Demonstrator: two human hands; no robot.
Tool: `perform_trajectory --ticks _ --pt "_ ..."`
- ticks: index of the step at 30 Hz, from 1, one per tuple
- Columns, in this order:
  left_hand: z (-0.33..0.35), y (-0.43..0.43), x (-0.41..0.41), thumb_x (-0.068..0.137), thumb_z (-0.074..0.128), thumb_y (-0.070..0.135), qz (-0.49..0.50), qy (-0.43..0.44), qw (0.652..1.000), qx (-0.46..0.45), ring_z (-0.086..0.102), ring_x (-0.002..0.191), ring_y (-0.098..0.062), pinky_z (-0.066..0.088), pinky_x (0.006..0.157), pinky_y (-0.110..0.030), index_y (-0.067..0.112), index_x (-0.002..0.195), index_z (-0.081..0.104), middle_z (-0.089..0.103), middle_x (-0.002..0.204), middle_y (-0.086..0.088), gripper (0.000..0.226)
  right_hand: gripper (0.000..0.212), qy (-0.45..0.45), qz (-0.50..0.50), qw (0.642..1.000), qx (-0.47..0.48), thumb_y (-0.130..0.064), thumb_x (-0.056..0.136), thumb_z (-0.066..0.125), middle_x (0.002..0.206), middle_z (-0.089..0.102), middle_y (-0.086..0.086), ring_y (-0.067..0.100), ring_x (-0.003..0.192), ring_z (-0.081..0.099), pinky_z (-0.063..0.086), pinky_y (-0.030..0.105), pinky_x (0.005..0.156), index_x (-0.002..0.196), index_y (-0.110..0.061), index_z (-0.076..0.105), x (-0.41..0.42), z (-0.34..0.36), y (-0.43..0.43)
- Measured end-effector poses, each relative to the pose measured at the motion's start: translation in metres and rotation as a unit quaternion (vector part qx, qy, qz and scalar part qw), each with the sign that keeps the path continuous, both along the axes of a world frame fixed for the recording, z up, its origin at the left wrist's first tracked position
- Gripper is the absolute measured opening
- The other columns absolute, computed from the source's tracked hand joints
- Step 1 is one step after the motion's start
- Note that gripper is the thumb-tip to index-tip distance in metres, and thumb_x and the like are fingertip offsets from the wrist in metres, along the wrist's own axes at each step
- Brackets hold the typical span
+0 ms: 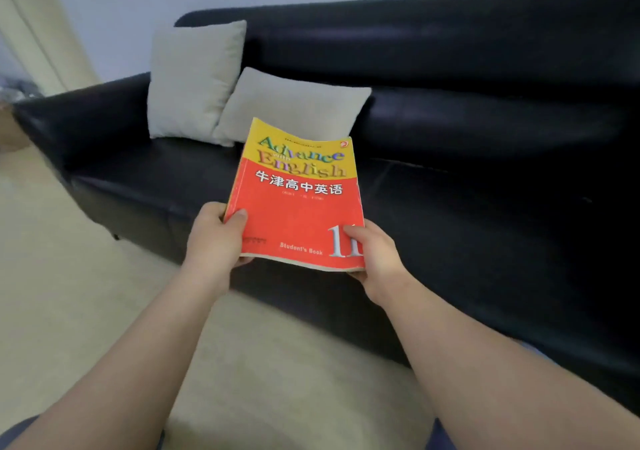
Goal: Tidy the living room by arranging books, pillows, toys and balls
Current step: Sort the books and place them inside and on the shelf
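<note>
Seemingly somewhere in the middle, judging from the head view alone: holds one book [298, 207], a red and yellow student's book, face up in the air just over the front edge of the black sofa [485, 68], not yet put down. Pinches its lower left corner with the left grip [214, 238], thumb on the cover and fingers curled beneath; clamps the lower right corner the same way with the right grip [377, 259], thumb laid beside the big numeral. Looks to have dealt with the pillows already: finds an upright pillow [194, 78] propped in the sofa's left corner against the backrest and a second pillow [294, 106] slanted beside it, touching, both up on the seat. Leaves the book to be set in its place, yet shows no shelf, desk or stack to receive it. Shows no toys or balls either, so cannot judge that part. Takes in a pale floor [69, 276], a cream curtain [38, 33] at far left and some blurred clutter [17, 92] past the sofa arm, too smeared to name. Finds nothing between book and seat cushion; should mind only the second pillow just beyond the book's far edge
</note>
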State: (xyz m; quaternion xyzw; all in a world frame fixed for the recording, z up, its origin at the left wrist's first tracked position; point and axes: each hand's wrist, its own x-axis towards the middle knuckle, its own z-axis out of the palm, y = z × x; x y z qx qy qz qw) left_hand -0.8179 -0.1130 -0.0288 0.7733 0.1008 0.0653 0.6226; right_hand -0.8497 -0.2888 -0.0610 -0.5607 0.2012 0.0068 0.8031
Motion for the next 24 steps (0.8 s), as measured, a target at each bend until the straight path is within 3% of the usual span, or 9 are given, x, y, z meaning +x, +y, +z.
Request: perform_trajectory --ticks 3,6,10,13,17,21,24 --pt "0.003 -0.066 0.007 0.098 0.046 0.023 -0.064 0.021 0.998 -0.018 0.06 0.079 -0.017 0.049 0.058 -0.03 0.015 0.104 0.048 0.059 0.092 -0.002 0.011 0.01 0.016 -0.065 0.997 -0.026 -0.02 0.094 0.053 0.095 0.068 -0.001 0.019 0.085 0.066 0.055 0.035 0.076 0.101 -0.024 0.059 -0.016 0.01 -0.065" --pt "0.002 -0.136 0.0 0.098 0.045 0.024 -0.14 0.045 0.989 -0.024 0.061 0.082 -0.018 0.051 0.062 -0.032 0.015 0.105 0.048 0.061 0.096 -0.004 0.012 0.022 0.027 -0.131 0.989 -0.063 -0.021 0.095 0.053 0.102 0.067 0.001 0.02 0.09 0.066 0.054 0.037 0.077 0.116 -0.022 0.057 -0.045 0.014 -0.126" --pt "0.005 -0.217 -0.021 0.099 0.042 0.024 -0.222 0.041 0.974 -0.025 0.06 0.085 -0.017 0.047 0.058 -0.027 0.016 0.106 0.046 0.06 0.099 -0.004 0.012 0.02 0.016 -0.232 0.965 -0.118 -0.023 0.096 0.051 0.091 0.066 -0.005 0.014 0.082 0.065 0.053 0.029 0.066 0.116 -0.023 0.056 -0.082 0.021 -0.187" --pt "0.013 -0.26 -0.033 0.1 0.041 0.026 -0.265 0.027 0.964 -0.023 0.059 0.086 -0.015 0.049 0.062 -0.027 0.019 0.106 0.045 0.058 0.097 0.0 0.01 0.019 0.012 -0.301 0.943 -0.144 -0.024 0.097 0.049 0.091 0.065 -0.005 0.016 0.085 0.064 0.053 0.033 0.077 0.115 -0.023 0.057 -0.103 0.034 -0.218" --pt "0.03 -0.305 -0.044 0.099 0.042 0.026 -0.301 -0.006 0.952 -0.046 0.06 0.091 -0.018 0.052 0.08 -0.039 0.019 0.105 0.047 0.058 0.096 0.002 0.011 0.021 -0.005 -0.369 0.917 -0.153 -0.021 0.099 0.047 0.105 0.067 0.002 0.022 0.095 0.065 0.053 0.038 0.085 0.115 -0.018 0.06 -0.121 0.055 -0.251" --pt "0.057 -0.36 -0.056 0.099 0.042 0.027 -0.381 -0.034 0.922 -0.058 0.06 0.085 -0.015 0.052 0.066 -0.032 0.019 0.106 0.046 0.057 0.096 0.001 0.012 0.024 -0.02 -0.467 0.86 -0.204 -0.016 0.096 0.047 0.092 0.071 0.0 0.018 0.083 0.067 0.054 0.034 0.077 0.086 -0.026 0.065 -0.15 0.078 -0.284" --pt "0.079 -0.396 -0.079 0.099 0.043 0.026 -0.45 -0.039 0.889 -0.069 0.061 0.081 -0.016 0.049 0.055 -0.027 0.016 0.104 0.045 0.057 0.095 -0.001 0.011 0.025 -0.006 -0.544 0.8 -0.254 -0.015 0.092 0.048 0.087 0.071 -0.004 0.021 0.087 0.067 0.054 0.04 0.084 0.079 -0.028 0.065 -0.186 0.093 -0.301"
